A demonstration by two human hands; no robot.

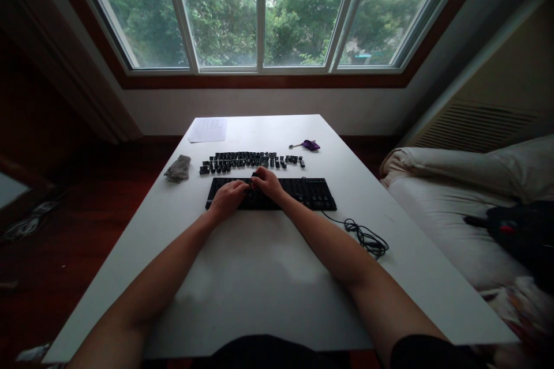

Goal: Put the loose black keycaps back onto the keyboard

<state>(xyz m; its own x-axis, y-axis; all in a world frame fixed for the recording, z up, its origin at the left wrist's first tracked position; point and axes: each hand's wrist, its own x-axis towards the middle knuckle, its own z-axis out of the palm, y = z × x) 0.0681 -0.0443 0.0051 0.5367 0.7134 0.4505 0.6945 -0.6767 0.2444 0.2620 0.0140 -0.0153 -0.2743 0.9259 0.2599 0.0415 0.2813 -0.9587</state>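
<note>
A black keyboard (303, 191) lies across the middle of the white table, some of its surface hidden beneath both hands. My left hand (228, 197) rests over its left half, fingers stretched toward the centre. Close beside it, my right hand (268, 183) is closed in a pinch above the keyboard's upper middle. A small dark piece that looks like a keycap (254, 174) shows at the right fingertips. Just beyond the keyboard, many loose black keycaps (236, 159) stand in uneven rows.
A crumpled grey cloth (178, 168) lies at the left table edge. Paper sheets (208, 130) are at the far left corner. A small brush (296, 145) and a purple item (310, 145) sit at the back right. The coiled cable (367, 239) lies right of the keyboard.
</note>
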